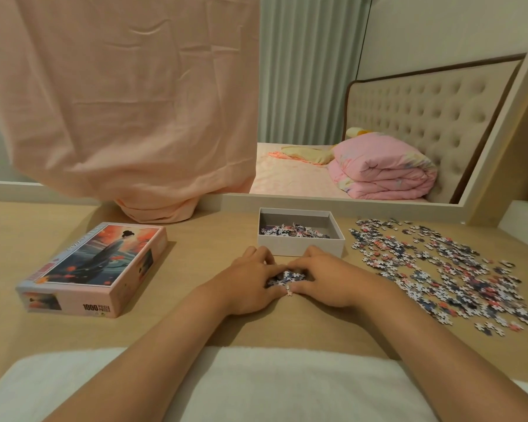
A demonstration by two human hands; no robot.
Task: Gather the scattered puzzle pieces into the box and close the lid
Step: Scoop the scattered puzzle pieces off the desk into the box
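Though largely unseen, pieces between left hand and right hand

Beige table, draped peach cloth, bed with tufted headboard beyond

A single head-worn wide-angle camera looks forward and down, close above the table.

Warm, dimmish light, soft and even. A faint shadow lies on the table under the left hand and right hand. Lines bow toward the sides; puzzle pieces near the table's right edge look soft.
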